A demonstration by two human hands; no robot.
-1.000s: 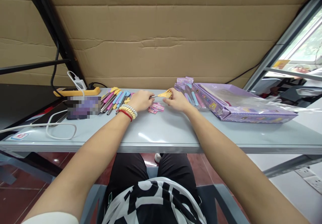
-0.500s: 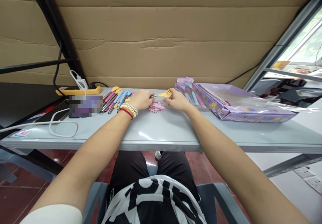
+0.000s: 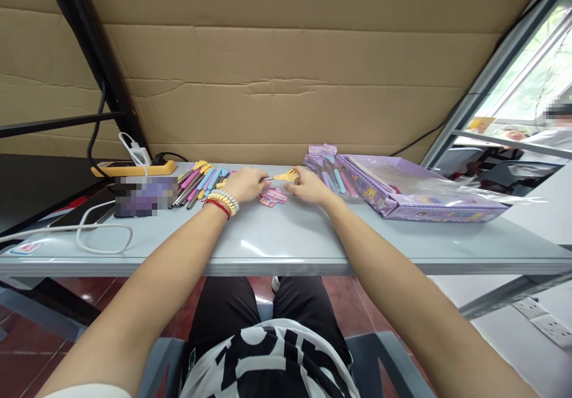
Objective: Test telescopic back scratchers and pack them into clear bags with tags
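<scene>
Both my hands meet at the far middle of a grey table (image 3: 286,237). My left hand (image 3: 245,183), with bead bracelets on its wrist, is closed round the thin metal stem of a small tool with a yellow head (image 3: 286,176). My right hand (image 3: 307,184) pinches that yellow head from the right. Small pink cards (image 3: 273,196) lie on the table just under the tool, between the two hands. A row of several tools with pink, blue and yellow handles (image 3: 203,182) lies left of my left hand.
An open purple box (image 3: 415,198) under clear plastic sits at the right, with purple packets (image 3: 326,162) beside it. A yellow power strip (image 3: 134,167), a charger and a white cable loop (image 3: 100,234) are at the left. Cardboard covers the wall behind.
The hands and the yellow-headed tool hold nearly the same pose. The camera has shifted slightly, so everything sits a little lower and further left in the picture.
</scene>
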